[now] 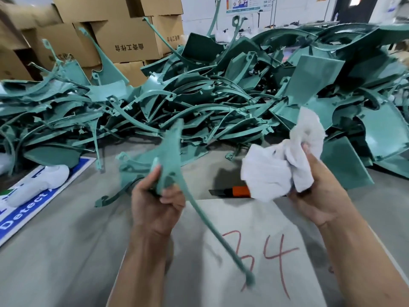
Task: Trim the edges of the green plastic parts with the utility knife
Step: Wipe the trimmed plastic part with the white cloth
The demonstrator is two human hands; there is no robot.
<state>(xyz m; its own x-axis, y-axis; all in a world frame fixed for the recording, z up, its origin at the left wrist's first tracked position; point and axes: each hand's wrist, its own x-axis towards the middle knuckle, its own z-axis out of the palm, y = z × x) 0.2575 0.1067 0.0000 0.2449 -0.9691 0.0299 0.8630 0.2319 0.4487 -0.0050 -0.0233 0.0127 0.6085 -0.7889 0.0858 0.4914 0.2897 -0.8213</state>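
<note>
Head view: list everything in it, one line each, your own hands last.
Green plastic parts: a big heap, teal green, across the far table.
Held green part: one, teal, in the left grip, long thin arm pointing toward the camera.
Utility knife: one, orange and black, on the table, partly under the cloth.
White cloth: one, bunched.
Cardboard boxes: several, brown, stacked behind.
Blue sign: one, left.
Left hand: grips the part.
Right hand: holds the cloth.
</note>
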